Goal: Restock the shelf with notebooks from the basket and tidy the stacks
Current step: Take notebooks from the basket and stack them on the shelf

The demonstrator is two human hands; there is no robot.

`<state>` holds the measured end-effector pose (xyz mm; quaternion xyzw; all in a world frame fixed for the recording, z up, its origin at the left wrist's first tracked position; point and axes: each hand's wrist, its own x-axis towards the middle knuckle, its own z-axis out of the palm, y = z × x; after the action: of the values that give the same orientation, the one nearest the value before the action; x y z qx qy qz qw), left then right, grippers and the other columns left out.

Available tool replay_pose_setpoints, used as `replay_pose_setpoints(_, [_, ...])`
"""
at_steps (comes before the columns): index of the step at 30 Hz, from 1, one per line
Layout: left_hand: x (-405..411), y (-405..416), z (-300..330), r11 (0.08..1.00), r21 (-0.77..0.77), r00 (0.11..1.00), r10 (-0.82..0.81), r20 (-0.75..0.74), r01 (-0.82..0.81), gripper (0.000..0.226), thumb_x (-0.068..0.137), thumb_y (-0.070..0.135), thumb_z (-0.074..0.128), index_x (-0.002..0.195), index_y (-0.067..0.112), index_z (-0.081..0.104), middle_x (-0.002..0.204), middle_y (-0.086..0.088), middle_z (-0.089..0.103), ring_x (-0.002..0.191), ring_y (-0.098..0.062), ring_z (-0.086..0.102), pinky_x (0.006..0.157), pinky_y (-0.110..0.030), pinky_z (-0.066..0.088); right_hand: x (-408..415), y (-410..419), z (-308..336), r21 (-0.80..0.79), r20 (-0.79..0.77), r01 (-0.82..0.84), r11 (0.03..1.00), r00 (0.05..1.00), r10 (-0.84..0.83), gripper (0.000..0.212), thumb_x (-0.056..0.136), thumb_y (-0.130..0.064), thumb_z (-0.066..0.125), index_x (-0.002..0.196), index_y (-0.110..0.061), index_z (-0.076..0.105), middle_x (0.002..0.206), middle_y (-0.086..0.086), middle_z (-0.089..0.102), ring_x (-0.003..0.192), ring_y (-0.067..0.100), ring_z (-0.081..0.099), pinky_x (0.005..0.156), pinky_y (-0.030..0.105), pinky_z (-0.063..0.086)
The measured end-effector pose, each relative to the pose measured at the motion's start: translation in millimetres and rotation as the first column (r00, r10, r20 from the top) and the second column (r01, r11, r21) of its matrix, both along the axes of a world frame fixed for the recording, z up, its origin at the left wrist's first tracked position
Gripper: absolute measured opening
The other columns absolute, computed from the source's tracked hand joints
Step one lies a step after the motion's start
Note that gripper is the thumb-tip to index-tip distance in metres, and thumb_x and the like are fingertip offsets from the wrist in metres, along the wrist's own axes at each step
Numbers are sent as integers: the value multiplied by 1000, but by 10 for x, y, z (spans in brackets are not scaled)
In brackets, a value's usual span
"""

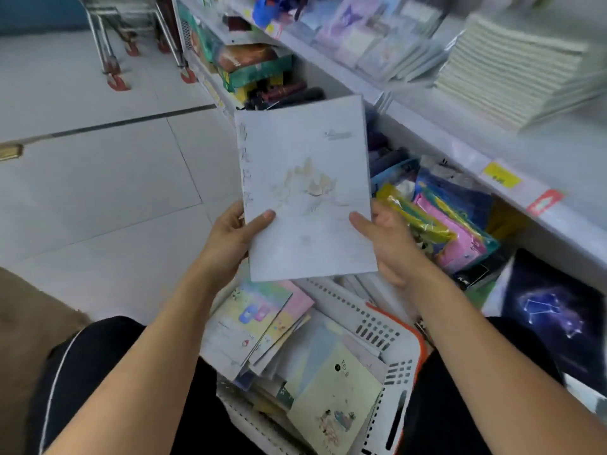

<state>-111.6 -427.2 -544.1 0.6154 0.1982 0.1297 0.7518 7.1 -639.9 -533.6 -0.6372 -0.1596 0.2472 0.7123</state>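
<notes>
I hold a pale grey notebook [305, 188] with a faint drawing on its cover, upright above the basket. My left hand [231, 239] grips its lower left edge, thumb on the cover. My right hand [386, 241] grips its lower right edge the same way. Below, between my knees, the white basket [402, 366] with an orange rim holds several mixed notebooks, a yellow-green one [335, 399] on top at the front. The white shelf [460, 139] runs along the right, with a tall stack of cream notebooks [512, 70] on it.
Pastel notebooks [368, 37] lie further back on the shelf. The lower shelf holds colourful pouches [450, 221] and a dark constellation notebook [558, 310]. Yellow price tag [501, 174] on the shelf edge. A trolley's legs [115, 70] stand on the tiled floor at far left.
</notes>
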Motion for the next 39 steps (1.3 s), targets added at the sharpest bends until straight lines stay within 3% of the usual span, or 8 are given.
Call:
replay_pose_setpoints(6, [1020,-306,1174,914,319,957,-283,58,251,21,100,20,53,111,3,60,69,-12,50,41,-11,43,37,-19,29,535,-489,1188,169,126,372,913,910,-394,20,103,-13,50,118,-17,62,122,7,70,110,29,67,87,43,58])
replay_pose_setpoints(12, [2073,-1081,1947,978,20,959,-205,193,205,4,96,7,59,93,5,58,66,-4,50,45,-5,49,46,-14,45,1004,-1079,1971,220,51,549,806,819,-572,13,105,-15,47,115,-14,54,119,9,68,102,28,68,82,54,58])
replay_pose_setpoints(15, [2517,-1378,2124,968,-143,971,-183,157,206,17,95,-7,51,81,1,53,75,-10,51,55,-11,55,46,-13,49,1262,-1308,2303,191,-46,523,831,850,-524,15,100,4,43,102,-4,56,96,13,66,83,26,65,58,40,61])
replay_pose_setpoints(19, [2859,-1549,2171,978,-132,985,-153,77,162,25,93,-10,51,118,-12,51,112,-20,56,66,-14,63,50,-15,54,1511,-1468,2353,-65,63,482,874,876,-479,16,90,5,63,80,-5,56,77,8,59,69,16,56,61,28,54])
replay_pose_setpoints(26, [3096,-1674,2161,929,200,944,-326,45,311,26,91,-6,51,113,8,53,104,-10,55,100,-22,54,106,-38,43,1919,-1582,2105,-474,509,639,605,760,-404,104,30,-79,84,107,-11,68,110,4,70,99,19,67,82,30,55])
replay_pose_setpoints(31, [3242,-1862,2262,812,476,938,-332,-99,338,17,98,6,50,112,15,51,104,-1,51,106,-22,46,92,-30,37,1974,-1525,2139,-573,579,668,475,740,-343,85,62,-75,72,113,-8,63,124,13,56,117,29,53,96,36,49])
replay_pose_setpoints(35, [3349,-1932,2270,704,632,940,-311,-138,325,44,98,17,44,138,-3,44,145,-18,43,131,-34,44,103,-37,39,2189,-1530,2114,-529,511,627,572,773,-376,84,45,-76,72,100,-13,68,106,4,71,94,20,67,90,38,56])
replay_pose_setpoints(39, [3352,-1905,2233,631,675,918,-345,-196,382,50,98,19,48,144,2,38,161,-11,16,144,-29,28,114,-36,28,2216,-1533,2134,-483,395,583,653,811,-431,37,82,-37,76,84,-10,50,83,-1,58,73,9,55,80,30,45])
